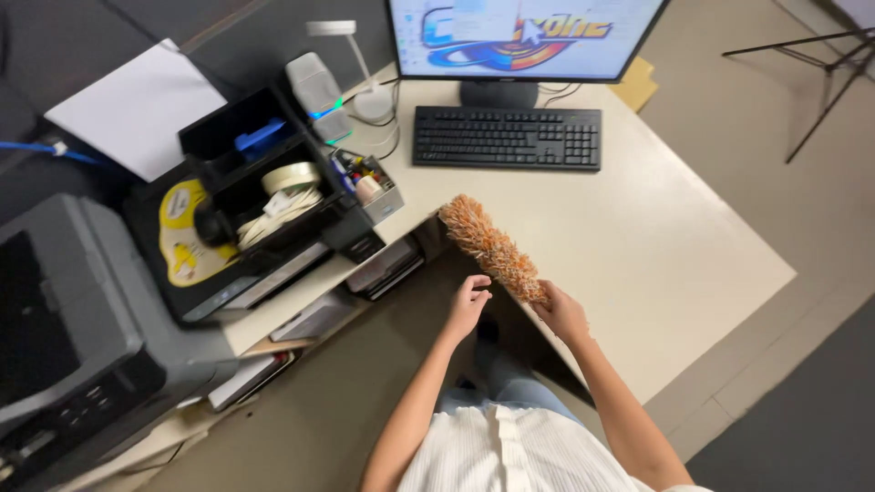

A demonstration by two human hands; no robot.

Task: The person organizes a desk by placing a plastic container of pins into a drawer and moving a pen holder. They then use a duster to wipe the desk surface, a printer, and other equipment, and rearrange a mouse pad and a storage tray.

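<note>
Orange, fluffy duster (488, 246) sits in our right hand (561, 312), fingers clenched round its handle end, w/ the brush head angled up-left and lying on the near edge of the cream counter (656, 246). Our left hand (467, 305) hovers just beside the duster over the counter's inner corner, fingers loosely curled & holding nothing, not touching it as far as we can tell. Black keyboard (507, 138) and monitor (524, 38) are further back; black desk organiser (264, 196) to the left.
</note>
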